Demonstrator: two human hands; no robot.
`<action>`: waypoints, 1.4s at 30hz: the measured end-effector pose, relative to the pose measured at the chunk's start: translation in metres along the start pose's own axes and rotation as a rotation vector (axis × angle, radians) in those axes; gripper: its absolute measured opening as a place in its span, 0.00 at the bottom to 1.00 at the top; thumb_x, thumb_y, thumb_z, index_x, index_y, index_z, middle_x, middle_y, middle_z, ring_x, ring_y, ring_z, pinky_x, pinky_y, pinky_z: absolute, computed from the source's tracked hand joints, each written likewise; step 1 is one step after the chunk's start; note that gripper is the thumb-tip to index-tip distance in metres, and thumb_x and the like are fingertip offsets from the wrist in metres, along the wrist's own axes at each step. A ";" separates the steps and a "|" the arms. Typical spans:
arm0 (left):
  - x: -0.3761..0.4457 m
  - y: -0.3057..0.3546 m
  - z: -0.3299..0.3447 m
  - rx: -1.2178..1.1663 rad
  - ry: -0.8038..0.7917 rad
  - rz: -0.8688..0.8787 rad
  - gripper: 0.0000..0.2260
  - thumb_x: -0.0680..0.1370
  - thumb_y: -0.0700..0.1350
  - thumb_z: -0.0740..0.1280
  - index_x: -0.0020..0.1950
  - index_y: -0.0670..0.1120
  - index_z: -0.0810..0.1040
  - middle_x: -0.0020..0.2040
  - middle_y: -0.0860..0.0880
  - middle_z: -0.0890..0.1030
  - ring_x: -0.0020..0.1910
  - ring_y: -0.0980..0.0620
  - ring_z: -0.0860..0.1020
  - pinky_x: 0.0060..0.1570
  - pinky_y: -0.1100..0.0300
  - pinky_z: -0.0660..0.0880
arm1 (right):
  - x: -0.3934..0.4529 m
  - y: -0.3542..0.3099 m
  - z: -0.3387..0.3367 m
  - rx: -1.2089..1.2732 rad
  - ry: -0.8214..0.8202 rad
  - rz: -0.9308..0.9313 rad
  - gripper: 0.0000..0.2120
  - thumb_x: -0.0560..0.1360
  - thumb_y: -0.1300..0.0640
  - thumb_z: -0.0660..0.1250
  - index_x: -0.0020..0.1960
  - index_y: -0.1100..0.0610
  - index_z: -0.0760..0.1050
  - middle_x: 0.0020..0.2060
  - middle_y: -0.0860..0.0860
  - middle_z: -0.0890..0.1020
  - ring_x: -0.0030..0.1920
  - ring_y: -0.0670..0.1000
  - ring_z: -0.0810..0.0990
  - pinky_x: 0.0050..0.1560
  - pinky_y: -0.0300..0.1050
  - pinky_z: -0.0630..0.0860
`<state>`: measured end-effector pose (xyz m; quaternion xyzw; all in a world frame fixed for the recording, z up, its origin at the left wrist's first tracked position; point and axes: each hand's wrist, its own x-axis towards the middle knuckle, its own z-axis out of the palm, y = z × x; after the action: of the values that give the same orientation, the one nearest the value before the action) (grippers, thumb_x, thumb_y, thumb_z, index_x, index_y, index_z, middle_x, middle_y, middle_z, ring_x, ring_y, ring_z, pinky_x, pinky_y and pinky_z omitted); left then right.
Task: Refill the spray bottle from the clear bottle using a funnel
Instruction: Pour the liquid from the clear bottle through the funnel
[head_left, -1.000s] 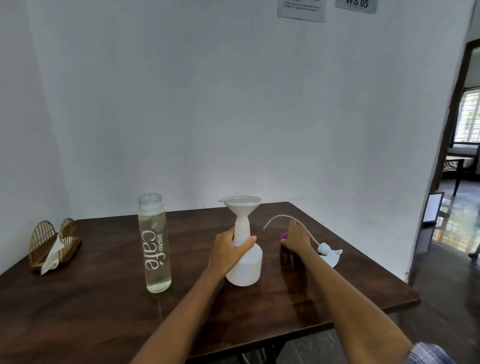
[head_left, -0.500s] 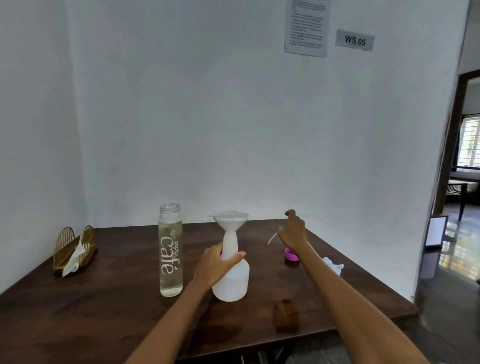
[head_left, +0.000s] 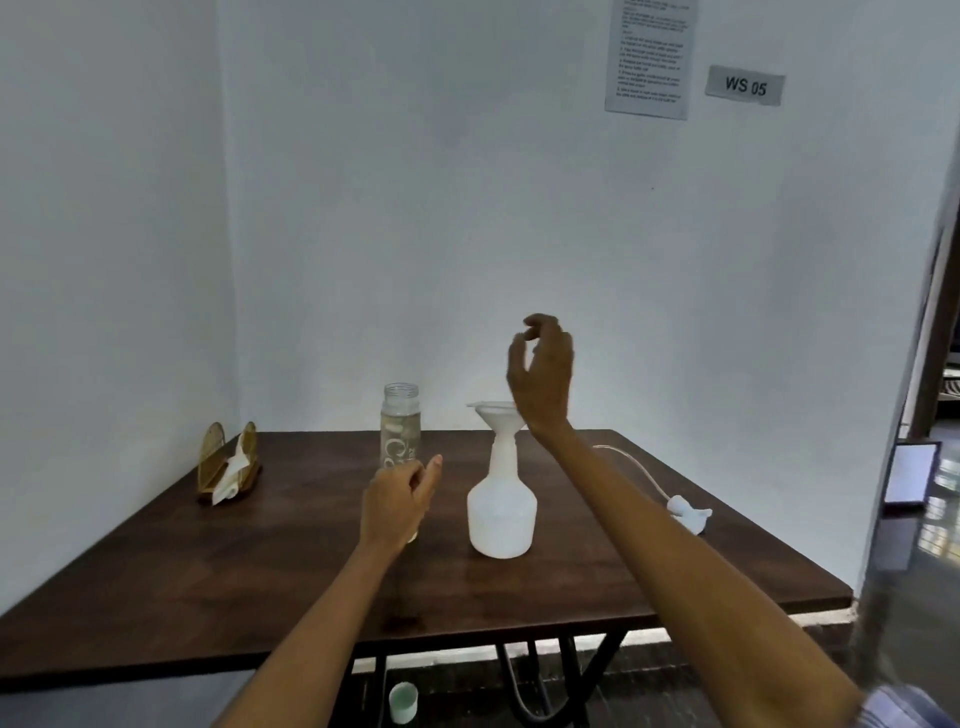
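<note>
Status: prep done, pour not begun.

- Spray bottle (head_left: 502, 512): white, upright, mid worktop (head_left: 156, 582). Head off.
- Funnel (head_left: 494, 414): white, seated in spray bottle neck, upright.
- Sprayer head w/ dip tube (head_left: 687, 512): lying on worktop, right side, well apart from bottle.
- Clear bottle (head_left: 400, 421): uncapped, upright, just left of spray bottle; holds clear liquid, level hard to read. Lower part hidden behind left hand.
- Left hand (head_left: 397, 506): fingers loosely curled in front of clear bottle; contact or grip can't be told.
- Right hand (head_left: 543, 374): raised in air above/behind funnel, fingers loosely curled, grasping nothing.

Left, judging by layout: lift clear bottle, pour via funnel, remove funnel, refit sprayer head.
</note>
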<state>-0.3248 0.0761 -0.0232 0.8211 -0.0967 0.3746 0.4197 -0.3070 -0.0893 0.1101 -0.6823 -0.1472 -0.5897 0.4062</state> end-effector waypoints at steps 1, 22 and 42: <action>0.000 -0.004 -0.008 0.026 0.033 -0.004 0.21 0.78 0.50 0.64 0.28 0.40 0.73 0.25 0.46 0.77 0.24 0.48 0.76 0.25 0.57 0.71 | -0.011 -0.012 0.008 0.027 -0.028 -0.046 0.11 0.75 0.61 0.61 0.56 0.63 0.74 0.44 0.56 0.78 0.48 0.55 0.74 0.50 0.49 0.72; 0.000 -0.051 -0.082 0.097 0.123 -0.070 0.18 0.79 0.41 0.61 0.28 0.45 0.72 0.24 0.45 0.75 0.23 0.49 0.74 0.25 0.61 0.65 | -0.115 -0.042 0.108 0.183 -0.550 0.584 0.32 0.66 0.52 0.76 0.63 0.59 0.64 0.57 0.55 0.76 0.57 0.55 0.77 0.53 0.43 0.74; 0.004 0.012 -0.044 0.101 0.020 -0.061 0.19 0.79 0.44 0.61 0.28 0.44 0.75 0.23 0.50 0.76 0.23 0.53 0.75 0.28 0.61 0.71 | -0.054 -0.055 -0.015 0.556 -0.633 0.647 0.09 0.62 0.69 0.69 0.34 0.56 0.75 0.29 0.50 0.78 0.30 0.47 0.77 0.38 0.45 0.77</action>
<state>-0.3515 0.1023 0.0029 0.8400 -0.0483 0.3743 0.3898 -0.3689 -0.0502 0.0807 -0.7040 -0.1954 -0.1379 0.6687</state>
